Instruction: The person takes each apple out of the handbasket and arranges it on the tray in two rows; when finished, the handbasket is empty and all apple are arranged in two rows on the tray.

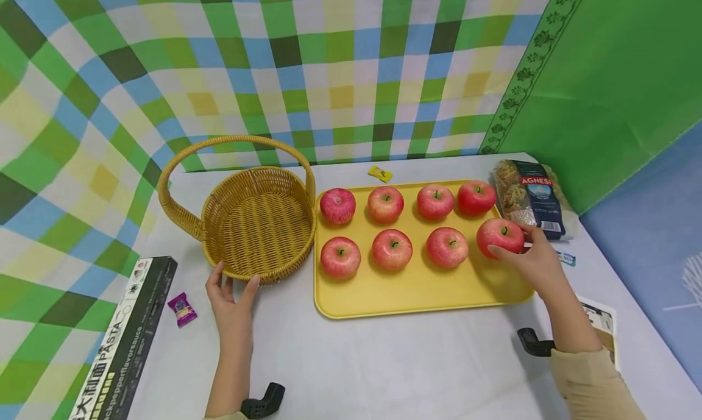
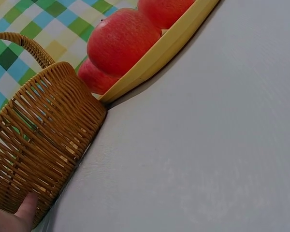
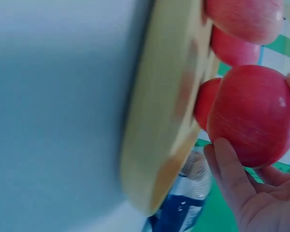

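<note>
My right hand (image 1: 534,261) grips a red apple (image 1: 500,237) with thumb and fingers, at the right end of a yellow tray (image 1: 384,301). In the right wrist view this apple (image 3: 255,116) appears raised above the tray, fingers (image 3: 232,174) against its side. Several more apples (image 1: 392,249) sit on the tray in two rows. My left hand (image 1: 233,307) touches the near side of a round wicker basket (image 1: 258,225) with its fingers spread. In the left wrist view the thumb (image 2: 28,208) rests on the basket's woven wall (image 2: 48,130). The basket holds nothing and its handle stands up.
A pasta bag (image 1: 534,197) lies beyond the tray's right end. A long dark pasta box (image 1: 128,334) and a purple wrapped sweet (image 1: 182,309) are at the left. A yellow packet (image 1: 380,174) lies behind the tray. A card (image 1: 600,322) is partly hidden by the right forearm.
</note>
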Demonstrator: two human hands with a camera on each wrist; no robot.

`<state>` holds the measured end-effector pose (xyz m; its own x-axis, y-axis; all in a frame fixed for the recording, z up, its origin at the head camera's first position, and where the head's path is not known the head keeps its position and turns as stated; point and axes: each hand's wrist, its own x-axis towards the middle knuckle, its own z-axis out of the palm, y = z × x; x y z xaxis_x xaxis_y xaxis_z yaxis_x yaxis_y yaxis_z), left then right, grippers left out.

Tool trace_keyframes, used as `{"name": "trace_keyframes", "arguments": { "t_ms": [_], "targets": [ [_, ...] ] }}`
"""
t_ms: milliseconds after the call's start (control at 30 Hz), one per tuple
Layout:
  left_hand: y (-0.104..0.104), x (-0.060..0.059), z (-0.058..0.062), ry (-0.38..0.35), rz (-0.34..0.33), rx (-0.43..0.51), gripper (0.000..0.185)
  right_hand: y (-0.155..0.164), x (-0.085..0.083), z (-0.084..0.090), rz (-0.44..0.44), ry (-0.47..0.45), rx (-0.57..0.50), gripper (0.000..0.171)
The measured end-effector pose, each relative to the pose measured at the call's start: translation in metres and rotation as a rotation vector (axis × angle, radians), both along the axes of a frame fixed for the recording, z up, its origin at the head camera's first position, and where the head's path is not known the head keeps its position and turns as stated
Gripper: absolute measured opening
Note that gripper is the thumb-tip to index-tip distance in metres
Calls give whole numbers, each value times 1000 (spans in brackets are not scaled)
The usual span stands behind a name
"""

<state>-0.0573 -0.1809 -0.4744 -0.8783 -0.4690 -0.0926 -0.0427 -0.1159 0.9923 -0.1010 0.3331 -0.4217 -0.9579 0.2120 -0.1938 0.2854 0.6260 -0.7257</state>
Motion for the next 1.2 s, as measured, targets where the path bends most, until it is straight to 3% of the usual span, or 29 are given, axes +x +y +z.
{"name": "trace_keyframes", "arguments": {
  "t_ms": [333, 800, 1000, 1200],
  "targets": [
    [1, 1, -1, 0, 8, 8, 75, 4, -4, -17, 10, -73, -14, 103],
    [3, 0, -2, 11, 7, 5, 76, 2, -4, -18, -5, -73, 26, 105],
    [3, 0, -4, 10, -1, 3, 76, -1, 2, -7, -40, 16, 85, 104],
    [4, -1, -3, 16, 1, 13, 77, -20, 6, 14, -53, 159, 131, 91]
  ]
}}
